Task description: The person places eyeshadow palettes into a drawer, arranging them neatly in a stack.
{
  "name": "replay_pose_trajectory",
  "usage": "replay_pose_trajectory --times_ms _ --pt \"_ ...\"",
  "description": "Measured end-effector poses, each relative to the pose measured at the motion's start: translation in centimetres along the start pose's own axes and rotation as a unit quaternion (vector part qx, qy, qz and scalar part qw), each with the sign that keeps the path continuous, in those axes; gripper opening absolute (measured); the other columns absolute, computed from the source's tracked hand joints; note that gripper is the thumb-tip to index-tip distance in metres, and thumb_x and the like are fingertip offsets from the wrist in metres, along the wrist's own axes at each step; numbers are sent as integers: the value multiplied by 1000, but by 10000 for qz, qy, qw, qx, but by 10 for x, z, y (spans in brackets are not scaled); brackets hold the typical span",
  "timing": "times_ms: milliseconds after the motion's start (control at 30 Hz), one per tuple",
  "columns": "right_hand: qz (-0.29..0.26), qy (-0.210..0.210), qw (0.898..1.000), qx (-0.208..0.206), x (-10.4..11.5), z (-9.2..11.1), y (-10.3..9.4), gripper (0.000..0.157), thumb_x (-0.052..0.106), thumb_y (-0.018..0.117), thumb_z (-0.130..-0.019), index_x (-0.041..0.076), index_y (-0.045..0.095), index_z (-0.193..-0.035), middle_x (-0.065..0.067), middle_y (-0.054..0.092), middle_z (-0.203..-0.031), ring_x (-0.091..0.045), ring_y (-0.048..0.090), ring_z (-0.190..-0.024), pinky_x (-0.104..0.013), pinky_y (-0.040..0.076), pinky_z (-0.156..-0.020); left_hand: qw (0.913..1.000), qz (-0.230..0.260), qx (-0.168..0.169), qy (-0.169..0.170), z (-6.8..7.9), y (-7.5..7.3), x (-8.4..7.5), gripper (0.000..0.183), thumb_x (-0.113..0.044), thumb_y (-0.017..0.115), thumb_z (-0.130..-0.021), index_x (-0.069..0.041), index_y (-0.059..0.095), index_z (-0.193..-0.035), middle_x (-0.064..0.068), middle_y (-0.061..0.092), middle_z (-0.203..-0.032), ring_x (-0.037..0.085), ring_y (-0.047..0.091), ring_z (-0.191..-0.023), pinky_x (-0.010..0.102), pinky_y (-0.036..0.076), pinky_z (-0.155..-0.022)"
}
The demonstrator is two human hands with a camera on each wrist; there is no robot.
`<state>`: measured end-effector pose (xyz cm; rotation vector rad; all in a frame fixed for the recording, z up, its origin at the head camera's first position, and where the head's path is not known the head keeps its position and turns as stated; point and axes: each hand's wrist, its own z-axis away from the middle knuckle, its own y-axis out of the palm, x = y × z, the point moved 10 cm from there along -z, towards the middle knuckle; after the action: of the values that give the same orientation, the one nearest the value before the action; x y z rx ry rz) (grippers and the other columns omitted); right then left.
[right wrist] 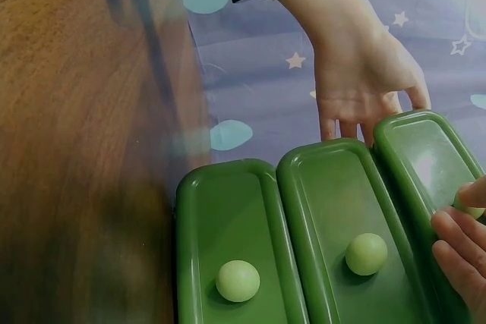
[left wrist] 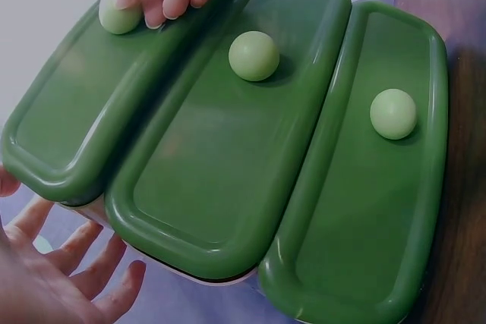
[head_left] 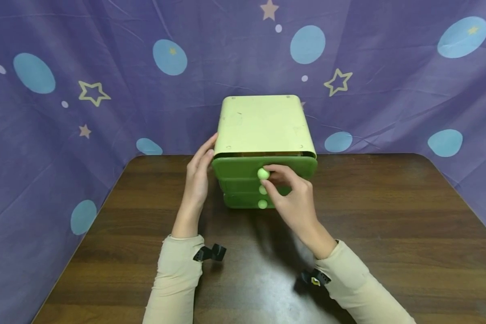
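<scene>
A small drawer cabinet [head_left: 267, 126] with a pale yellow-green top and three dark green drawer fronts stands on the table. Each front carries a round light green knob. My right hand [head_left: 295, 198] pinches the top drawer's knob [head_left: 263, 173] between thumb and fingertips. Below it are the middle knob [left wrist: 254, 56] and the bottom knob [left wrist: 393, 114]. A narrow dark gap shows between the cabinet top and the top drawer front [left wrist: 83, 104]. Against the cabinet's left side rests my left hand [head_left: 197, 175], its fingers extended, as the right wrist view also shows.
The cabinet stands toward the far edge of a dark wooden table [head_left: 389, 216]. Behind it hangs a purple curtain [head_left: 235, 54] with stars and blue ovals. Both forearms wear pale sleeves with black straps [head_left: 210, 253] at the wrists.
</scene>
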<state>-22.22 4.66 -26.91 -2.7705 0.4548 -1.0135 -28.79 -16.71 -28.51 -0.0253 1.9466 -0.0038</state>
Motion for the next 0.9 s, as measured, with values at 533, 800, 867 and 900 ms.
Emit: replay_pose_trajectory --times_ms 533,800,867,900 --pt "23 172 9998 39 -5 -8 2 28 5 78 -85 7 70 -112 -3 74 -88 -15 70 -77 -32 56 -71 9999 -50 -89 -17 0 -1 -1 44 -25 40 -106 -15 50 -147 -2 49 -147 14 48 -125 35 39 -93" --pt "51 187 9998 56 -6 -11 3 27 5 77 -86 6 70 -112 -4 74 -88 -16 70 -77 -32 56 -72 9999 -122 -52 -29 1 0 0 44 -27 40 -106 -17 50 -147 -4 48 -148 13 44 -130 39 37 -94" --pt "73 192 9998 59 -6 -11 3 27 5 77 -87 6 70 -112 -4 74 -88 -15 70 -77 -32 56 -72 9999 -122 -44 -22 1 0 0 44 -27 39 -106 -17 49 -148 -4 48 -148 14 44 -130 41 37 -96" --pt "84 191 9998 59 -6 -11 3 26 5 76 -87 6 70 -112 -4 74 -88 -15 70 -77 -32 56 -71 9999 -117 -40 -20 1 0 0 44 -27 39 -106 -17 49 -148 -4 48 -148 14 44 -131 42 37 -96"
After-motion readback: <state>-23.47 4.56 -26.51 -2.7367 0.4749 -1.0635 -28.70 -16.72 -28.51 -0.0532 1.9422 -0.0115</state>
